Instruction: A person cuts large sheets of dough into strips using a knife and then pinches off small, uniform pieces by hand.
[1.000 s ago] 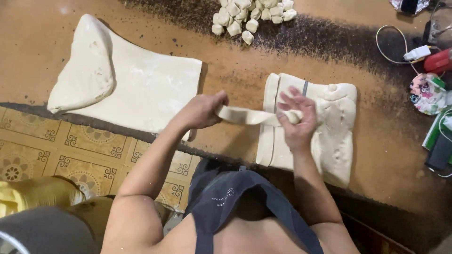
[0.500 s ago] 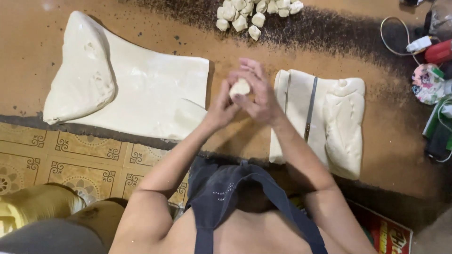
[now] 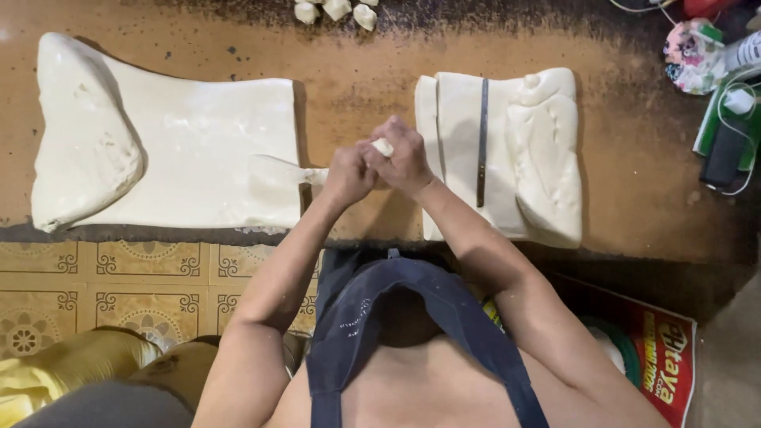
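Here, largest to smallest:

Work surface: brown, flour-dusted wooden table (image 3: 357,79), running left to right across the far half of the view; its near edge meets a patterned yellow tile floor (image 3: 119,293).

Large sheet: broad, flat, pale white slab of dough (image 3: 182,150) on the left of the table, its left end folded over into a thick lump. Long axis left to right. Its right edge lies just beside the hands.

Folded block: thick, pale white folded dough block (image 3: 539,158) on the right of the table, long axis near to far, scored into strips on its left side.

Blade: thin, dark, straight metal cutter (image 3: 481,143) resting on the folded block, parallel to its long axis, well clear of both hands.

Cut pieces: small white dough lumps (image 3: 337,9) at the far edge, well apart from the hands.

Left hand (image 3: 347,174): fingers curled closed around the dough piece, touching the right hand.

Right hand (image 3: 406,158): closed over the same piece from the far side.

Held piece: small pale white dough lump (image 3: 383,147), pinched between both hands above bare table, between the two slabs; only its tip shows.

Key relation: the folded block and the blade lie right of the grip, so the right hand is nearer to them; the large sheet lies left, nearer the left hand.
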